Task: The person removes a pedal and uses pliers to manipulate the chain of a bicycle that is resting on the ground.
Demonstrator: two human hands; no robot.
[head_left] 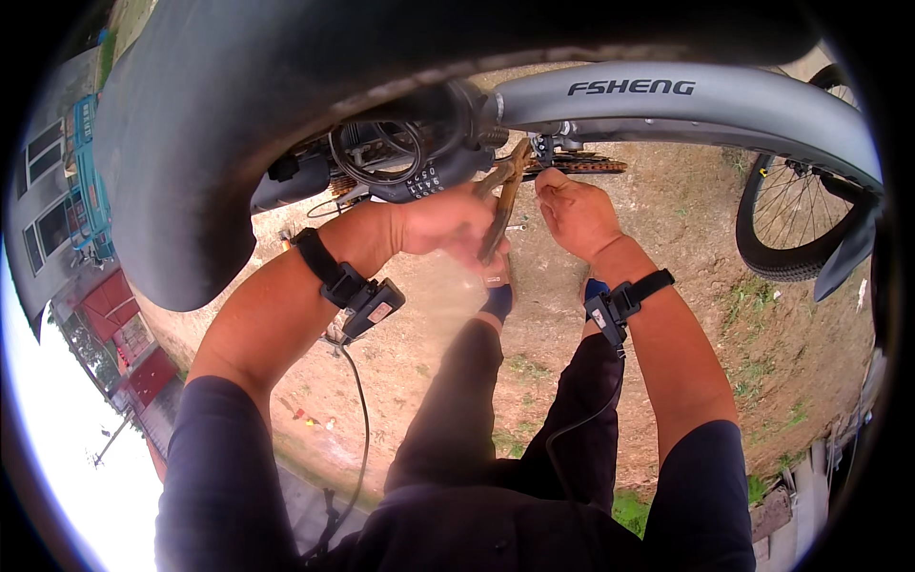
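Observation:
Brown, worn pliers (508,202), their handles spread, are in my left hand (446,225), with its fingers blurred and partly hidden. The tool's upper end reaches the small metal clamp-like part (542,149) under the bicycle's grey frame tube (658,100). Just right of that part is my right hand (579,217), its thumb and forefinger pinched together and the other fingers curled. Whatever it pinches is too small or too hidden to make out. A rusty chainring (596,165) shows behind the right fingertips.
The black saddle (210,133) bulges across the upper left. Beneath it hangs a coiled cable lock (419,188) with number dials. The front wheel (786,224) stands at the right. My shoes and legs are below on bare dirt (543,381). Cabled black devices are strapped to both forearms.

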